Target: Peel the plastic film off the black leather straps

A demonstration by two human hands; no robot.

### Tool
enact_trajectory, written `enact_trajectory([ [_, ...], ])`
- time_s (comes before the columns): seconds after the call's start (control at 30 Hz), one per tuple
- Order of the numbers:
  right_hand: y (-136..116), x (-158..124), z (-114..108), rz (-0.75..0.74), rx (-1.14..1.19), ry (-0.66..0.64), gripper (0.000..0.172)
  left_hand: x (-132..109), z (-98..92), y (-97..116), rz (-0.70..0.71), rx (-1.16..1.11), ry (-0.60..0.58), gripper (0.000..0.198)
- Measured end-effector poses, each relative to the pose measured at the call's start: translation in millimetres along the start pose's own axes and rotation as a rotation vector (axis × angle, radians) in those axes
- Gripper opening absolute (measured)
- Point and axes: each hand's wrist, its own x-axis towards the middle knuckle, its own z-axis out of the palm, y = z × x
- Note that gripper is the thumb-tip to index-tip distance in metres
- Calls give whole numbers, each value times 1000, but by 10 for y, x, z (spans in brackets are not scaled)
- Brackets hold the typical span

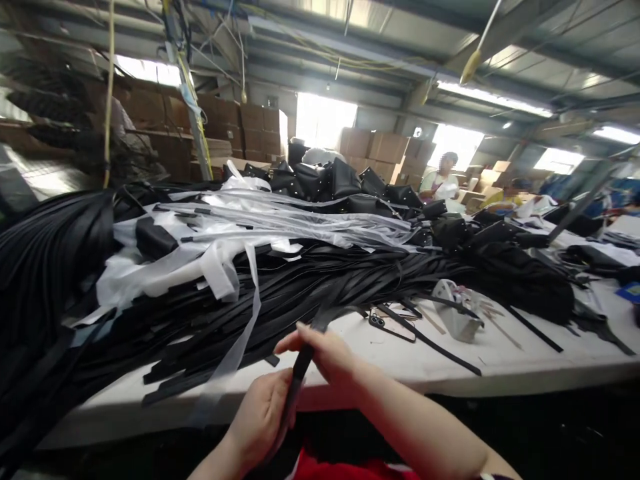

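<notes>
A black strap (pixel 302 362) runs slantwise between my two hands at the table's front edge. My left hand (pixel 263 415) is closed round its lower part. Higher up, my right hand (pixel 323 352) has its fingers closed on the same strap, whose upper end is blurred over the pile. Behind them lies a large heap of long black straps (pixel 280 293). A translucent white strip (pixel 253 300) hangs over that heap to the left of my hands.
On the white table (pixel 350 380) to the right are a phone (pixel 393 328), loose straps and a small container (pixel 456 313). Black bags (pixel 345 180) are heaped behind. A person (pixel 443 180) is further back, near cardboard boxes (pixel 387 147). A pole (pixel 193 107) rises at the left.
</notes>
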Motion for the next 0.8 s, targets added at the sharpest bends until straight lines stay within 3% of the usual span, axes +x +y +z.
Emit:
enact_trajectory([
  [0.07, -222, 69, -88, -127, 87, 169, 49, 50, -12, 25, 4, 50, -34, 65],
  [0.13, -361, 75, -103, -198, 63, 209, 51, 125, -28, 94, 10, 75, -28, 65],
  [0.3, -302, -75, 56, -48, -157, -17, 58, 309, 15, 365, 183, 154, 49, 68],
  [0.4, -454, -100, -62, -106, 45, 107, 47, 326, 154, 379, 178, 164, 17, 68],
  [0.53, -940, -77, -413, -286, 297, 239, 45, 370, 315, 303, 141, 162, -54, 69],
  [0.63, -1175, -111, -495, -402, 101, 244, 51, 529, 315, 434, 175, 162, -52, 68],
  [0.8, -1241, -243, -288, -538, -221, 239, 57, 893, 262, 980, 307, 158, -89, 68],
])
